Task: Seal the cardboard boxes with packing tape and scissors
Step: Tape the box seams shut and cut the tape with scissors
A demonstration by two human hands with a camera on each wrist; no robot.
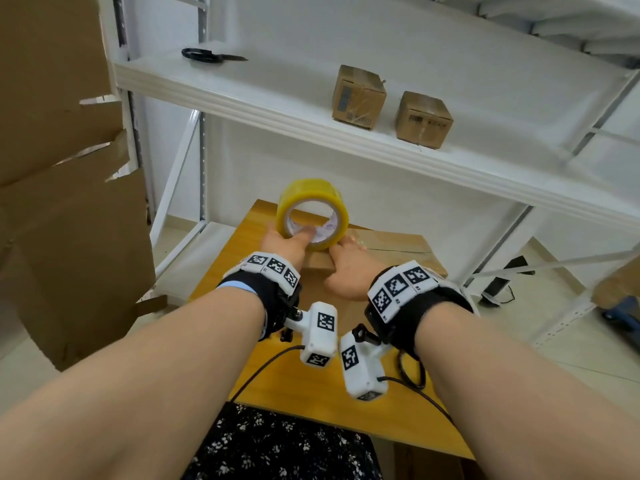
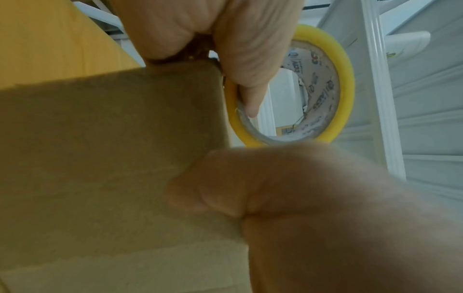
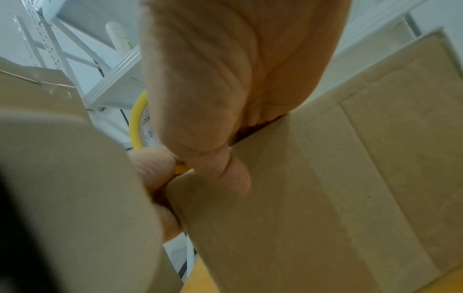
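Nearest, at 6 o'clock in the head view, a dark floral-print cloth [image 1: 277,448] shows below the near edge of the yellow wooden surface [image 1: 311,386]. Both forearms reach forward over it, each with a black wrist strap carrying a white camera block.

Farther on, at the middle of the surface, a cardboard box [image 1: 391,244] lies with clear tape glinting along its top seam. The left hand [image 1: 285,242] grips the roll of yellow packing tape [image 1: 313,213], which stands on edge at the box's near left corner: the thumb is hooked inside the core and the other fingers wrap the outside at 9 o'clock of the roll. The left wrist view shows a finger [image 2: 250,99] curled into the printed core. The right hand [image 1: 346,268] lies at 3 o'clock of the roll, palm down on the box's near top edge, fingers extended over the top and thumb against the near side; the right wrist view shows the thumb [image 3: 235,178] pressed on the cardboard.

At 9 o'clock stands torn brown cardboard [image 1: 62,168]. Beyond, on the white shelf [image 1: 277,95], two small taped boxes [image 1: 358,97] sit side by side at 1 o'clock, and black scissors [image 1: 211,56] lie closed at 11 o'clock.
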